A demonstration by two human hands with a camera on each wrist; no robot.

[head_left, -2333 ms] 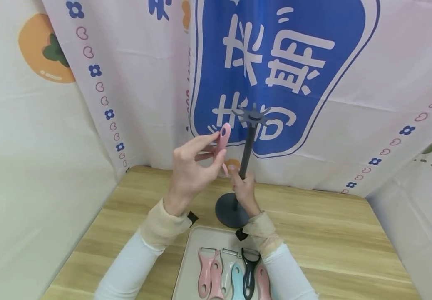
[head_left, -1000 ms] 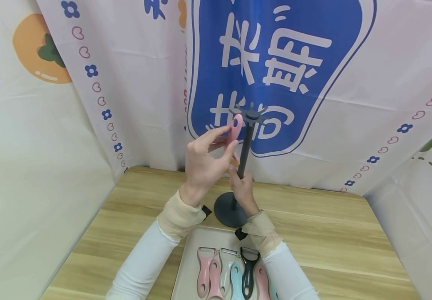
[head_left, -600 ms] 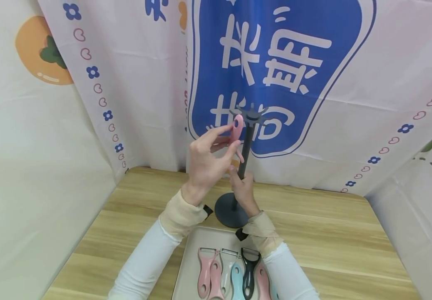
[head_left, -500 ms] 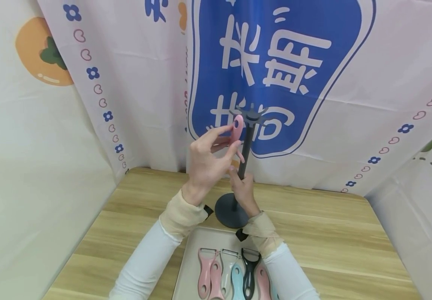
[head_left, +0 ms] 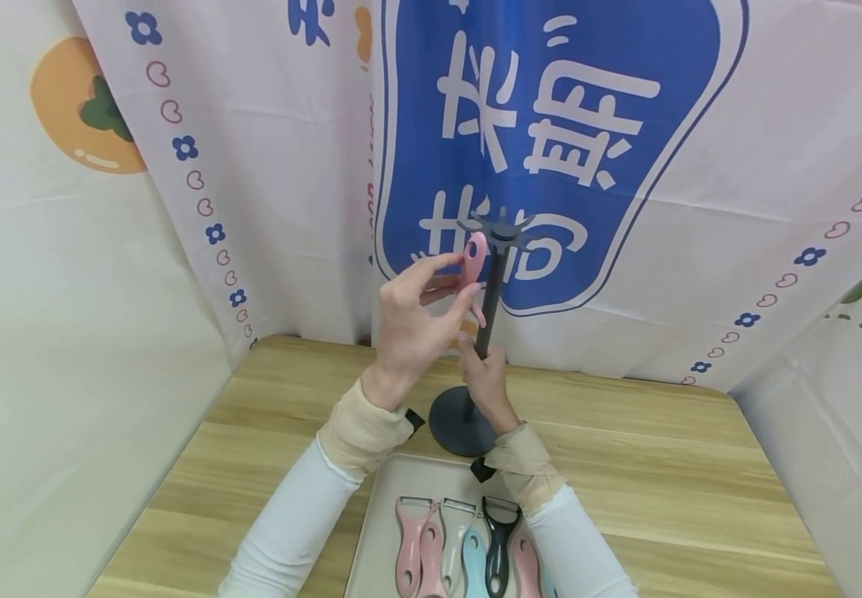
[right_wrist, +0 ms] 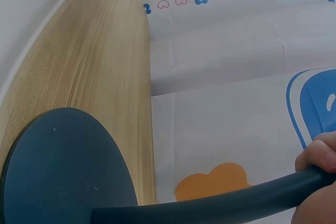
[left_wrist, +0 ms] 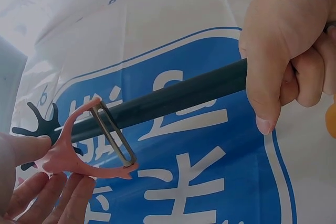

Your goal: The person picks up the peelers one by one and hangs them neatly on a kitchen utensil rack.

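My left hand (head_left: 418, 316) pinches a pink peeler (head_left: 473, 259) by its handle between thumb and fingers, holed end up, just left of the stand's top hooks. In the left wrist view the peeler's metal blade (left_wrist: 113, 132) appears in front of the pole; I cannot tell whether they touch. My right hand (head_left: 487, 378) grips the dark pole (head_left: 494, 295) of an upright stand at its lower half. A ring of prongs (head_left: 504, 230) tops that pole. Its round base (head_left: 455, 422) rests on the table; the right wrist view shows the base (right_wrist: 65, 166) up close.
A light tray (head_left: 359, 544) lies nearest me on the wooden table (head_left: 648, 465). It holds several peelers, including a black peeler (head_left: 500, 544) and a light blue peeler (head_left: 474, 561); my right forearm covers part of it. A printed cloth (head_left: 311, 183) hangs behind the stand.
Since the earliest frame my left hand has carried the pink peeler right, close to the stand's top. During the last half second it has stayed nearly still. My right hand keeps its grip on the pole.
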